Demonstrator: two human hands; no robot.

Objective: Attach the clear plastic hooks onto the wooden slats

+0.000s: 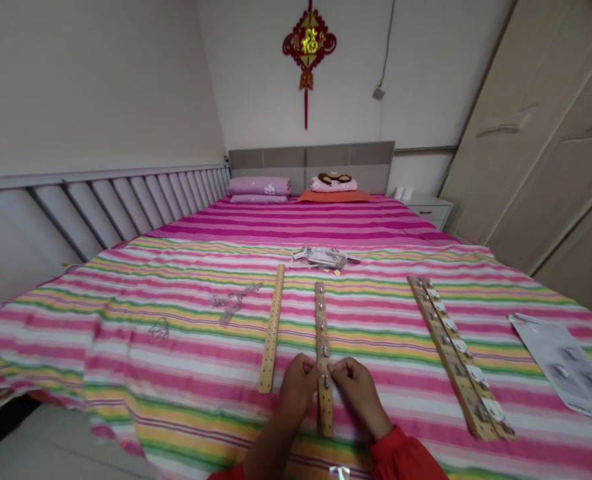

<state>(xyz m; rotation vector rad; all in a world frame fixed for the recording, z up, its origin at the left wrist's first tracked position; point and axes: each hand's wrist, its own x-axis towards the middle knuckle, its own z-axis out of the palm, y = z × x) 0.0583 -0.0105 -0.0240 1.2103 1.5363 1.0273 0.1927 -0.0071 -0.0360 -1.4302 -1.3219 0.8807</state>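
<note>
A narrow wooden strip with rows of holes [327,413] lies lengthwise in front of me, with several small shiny metal pieces [325,351] along its upper face. My left hand [299,385] is at the strip's left edge, thumb and fingers pinched together. Across from it, my right hand [357,388] has its fingers closed at the right edge, beside one of the metal pieces. Whatever sits between the fingertips of either hand is too small to make out. To the left lies a second holed wooden strip [273,333], with nothing on its face.
Two joined strips carrying white round pieces [469,370] lie at right, beside a plastic packet [566,363]. Clear plastic bits [233,302] and a thin wire tangle [159,329] lie at left. A plastic-wrapped bundle [323,257] sits farther back on the striped bed sheet [176,387].
</note>
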